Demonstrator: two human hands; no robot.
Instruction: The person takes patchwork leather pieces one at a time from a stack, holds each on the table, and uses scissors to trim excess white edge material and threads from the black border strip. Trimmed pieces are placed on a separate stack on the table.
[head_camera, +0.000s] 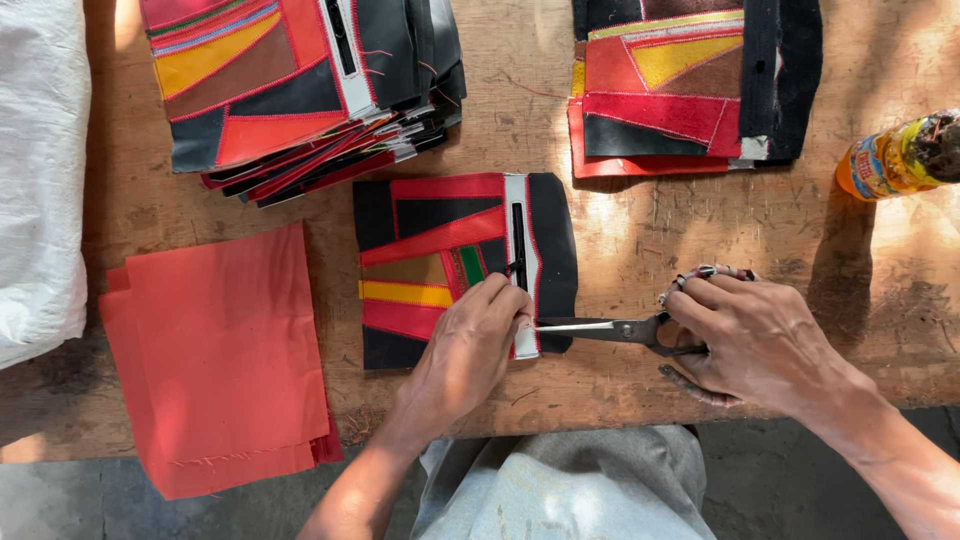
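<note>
- Patchwork fabric panel (440, 265), red, black and yellow with a white zipper strip (520, 260), is laid flat at the centre of the frame on the wooden table (640, 240).
- Its lower right edge is pinned down by the left hand (470, 345), fingertips pressed on the bottom end of the zipper strip.
- Scissors (610, 329) are gripped by the right hand (755, 340), fingers through the loops, blades nearly closed and pointed left at that strip end.
- Panel looks light and floppy, a bit stiffer along the stitched seams and zipper, so it's probably best held flat right beside the cut, or it'd likely shift or bunch.
- A stack of similar panels (300, 85) is seen upper left, another pile (690, 80) upper right.
- Plain red cloth pieces (220, 360) are spread lower left, an orange bottle (890, 160) lies at the right edge.
</note>
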